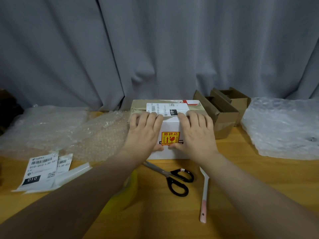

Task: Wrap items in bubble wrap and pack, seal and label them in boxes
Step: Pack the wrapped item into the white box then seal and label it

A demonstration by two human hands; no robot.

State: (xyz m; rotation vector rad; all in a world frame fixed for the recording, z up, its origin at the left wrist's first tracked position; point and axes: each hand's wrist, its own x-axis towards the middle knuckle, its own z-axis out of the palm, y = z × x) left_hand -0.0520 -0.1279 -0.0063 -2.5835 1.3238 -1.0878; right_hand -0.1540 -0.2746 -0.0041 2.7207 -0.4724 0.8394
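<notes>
White box (170, 122) under flat fingers (151, 119)

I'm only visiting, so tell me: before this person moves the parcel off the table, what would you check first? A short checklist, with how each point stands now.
1. Shipping label on top of the box: ok. The left hand and right hand press its near edge.
2. Label lying flat all over: cannot tell, as the fingers cover part of it.
3. Fragile sticker on the front face: ok, arrow pointing up.
4. Top seam taped: cannot tell. Brown tape shows at the left end, and the rest is covered.
5. Space in front of the box: not ok. The scissors lie just before it.
</notes>
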